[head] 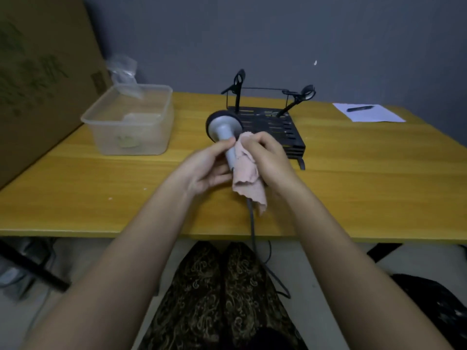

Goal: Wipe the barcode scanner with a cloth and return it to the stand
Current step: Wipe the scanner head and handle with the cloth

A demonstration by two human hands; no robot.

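The grey barcode scanner (223, 130) with a dark-rimmed head is held above the middle of the yellow table (101, 193). My left hand (207, 168) grips its handle from the left. My right hand (267, 157) presses a pink cloth (249, 180) against the handle's right side. The cloth hangs down below the hands. The scanner's grey cable (252, 223) drops over the table's front edge. The black slotted stand (280, 130) with two upright clips sits just behind the hands.
A clear plastic tub (131, 120) stands at the left, next to a large cardboard box (38, 79). A sheet of paper (369, 113) with a pen (360, 108) lies at the back right. A grey wall is behind the table.
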